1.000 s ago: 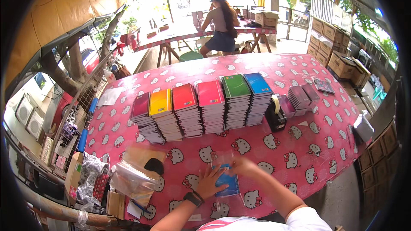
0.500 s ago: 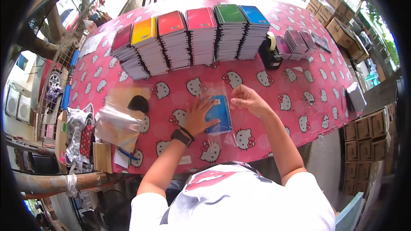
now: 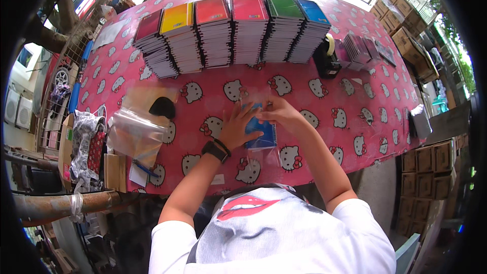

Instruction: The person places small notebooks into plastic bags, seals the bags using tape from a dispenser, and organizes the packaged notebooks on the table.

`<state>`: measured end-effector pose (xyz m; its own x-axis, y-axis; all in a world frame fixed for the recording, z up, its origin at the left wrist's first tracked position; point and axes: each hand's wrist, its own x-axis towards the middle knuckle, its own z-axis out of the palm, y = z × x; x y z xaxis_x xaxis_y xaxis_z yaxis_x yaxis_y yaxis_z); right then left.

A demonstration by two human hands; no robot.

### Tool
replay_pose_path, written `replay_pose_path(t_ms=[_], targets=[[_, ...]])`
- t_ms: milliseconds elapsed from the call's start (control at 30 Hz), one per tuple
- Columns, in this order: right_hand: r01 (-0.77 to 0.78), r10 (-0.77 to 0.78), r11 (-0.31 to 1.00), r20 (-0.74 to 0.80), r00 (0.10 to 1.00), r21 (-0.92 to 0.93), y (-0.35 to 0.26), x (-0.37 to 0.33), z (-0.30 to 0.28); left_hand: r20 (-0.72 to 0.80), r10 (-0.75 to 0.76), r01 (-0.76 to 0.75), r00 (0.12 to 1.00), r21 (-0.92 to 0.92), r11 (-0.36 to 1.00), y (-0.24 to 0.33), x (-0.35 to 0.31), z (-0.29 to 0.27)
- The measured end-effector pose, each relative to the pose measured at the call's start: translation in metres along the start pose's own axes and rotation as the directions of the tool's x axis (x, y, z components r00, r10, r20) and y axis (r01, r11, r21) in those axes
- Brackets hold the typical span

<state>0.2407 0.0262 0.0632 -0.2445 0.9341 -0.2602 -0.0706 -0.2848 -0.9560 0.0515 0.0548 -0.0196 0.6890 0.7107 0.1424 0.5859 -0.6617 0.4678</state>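
Observation:
A blue notebook [image 3: 263,139] lies on the pink tablecloth in front of me, in a clear plastic wrapper [image 3: 264,160] that extends past its near edge. My left hand [image 3: 237,128] rests on its left side, fingers spread and flat, a dark band round the wrist. Over the notebook's upper right part, my right hand [image 3: 281,113] has its fingers bent and pinched together close to the left fingertips. Whatever sits in that pinch is too small or hidden to make out.
Beyond my hands stands a row of stacked spiral notebooks [image 3: 215,35] in several colours. A black tape dispenser [image 3: 327,63] and small purple packs [image 3: 357,50] are at its right. To my left lie clear plastic sleeves [image 3: 139,127], a black object [image 3: 162,107] and a blue pen [image 3: 146,168].
My right hand has moved left, from beside the notebook onto its upper part, near my left fingers. The left hand stays spread on the notebook. The whole view has shifted slightly.

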Motion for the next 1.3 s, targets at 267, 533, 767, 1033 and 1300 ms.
replay_pose_path(t_ms=[267, 533, 767, 1033, 1300], targets=[[0.092, -0.290, 0.672, 0.146, 0.946, 0.735, -0.011, -0.011, 0.024, 0.073, -0.037, 0.042, 0.997, -0.069, 0.997, 0.009, 0.002, -0.009], [0.133, -0.765, 0.461, 0.317, 0.560, 0.877, -0.130, -0.098, 0.102, -0.005, 0.020, -0.020, 1.000, -0.023, 1.000, 0.004, 0.001, 0.009], [0.239, -0.881, 0.335, 0.213, 0.423, 0.911, -0.175, -0.133, 0.141, 0.061, -0.045, 0.050, 0.997, -0.089, 0.995, 0.010, 0.000, -0.010], [0.334, -0.930, 0.367, 0.340, 0.137, 0.868, -0.167, -0.119, 0.128, 0.084, -0.035, 0.043, 0.996, -0.095, 0.995, 0.016, 0.004, -0.009], [0.552, -0.747, 0.663, 0.496, 0.442, 0.506, -0.174, -0.108, 0.103, 0.031, -0.079, 0.082, 0.996, -0.091, 0.992, 0.000, -0.009, -0.010]])
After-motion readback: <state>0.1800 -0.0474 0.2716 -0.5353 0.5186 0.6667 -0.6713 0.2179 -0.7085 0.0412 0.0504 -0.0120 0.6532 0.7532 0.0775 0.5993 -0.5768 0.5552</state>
